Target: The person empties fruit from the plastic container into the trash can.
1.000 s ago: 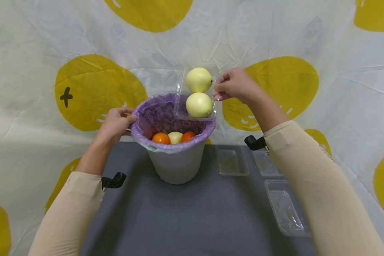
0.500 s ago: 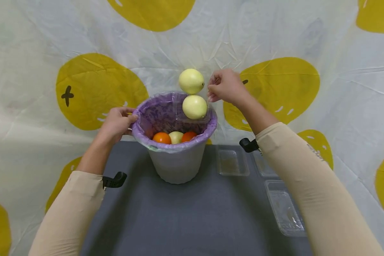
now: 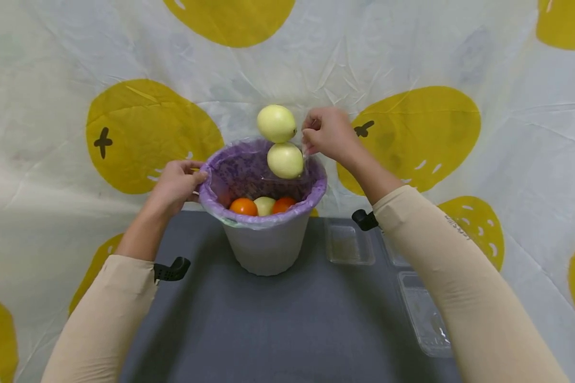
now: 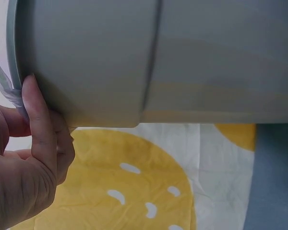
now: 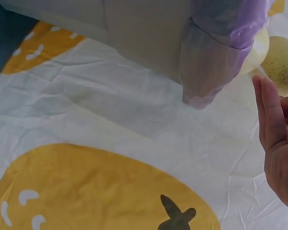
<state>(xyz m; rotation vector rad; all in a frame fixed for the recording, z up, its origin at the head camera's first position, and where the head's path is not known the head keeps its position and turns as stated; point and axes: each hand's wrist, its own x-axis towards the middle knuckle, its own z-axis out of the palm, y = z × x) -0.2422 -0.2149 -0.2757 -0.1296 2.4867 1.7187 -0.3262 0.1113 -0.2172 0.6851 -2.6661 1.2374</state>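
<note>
A light grey bin [image 3: 265, 247] wears a purple plastic liner [image 3: 311, 199] folded over its rim. My left hand [image 3: 174, 186] pinches that rim at the left; in the left wrist view its fingers [image 4: 38, 120] lie against the outer wall. Over the mouth, my right hand [image 3: 329, 133] pinches the right edge of a clear plastic tray [image 3: 307, 162]. The tray is tilted and hard to see. Two pale yellow round fruits, an upper one [image 3: 276, 123] and a lower one [image 3: 285, 160], rest on it. Inside the bin lie two orange-red round fruits [image 3: 244, 206] and a pale one [image 3: 264, 205].
Several clear plastic trays, one just right of the bin [image 3: 348, 244] and another nearer the front [image 3: 425, 314], lie on the dark grey tabletop [image 3: 278, 324]. My right sleeve partly covers them. Behind hangs a white cloth [image 3: 388, 48] with yellow printed shapes.
My right hand has moved left with the tray and its two pale fruits, further over the bin's mouth. The tray has tipped more. My left hand has stayed on the rim.
</note>
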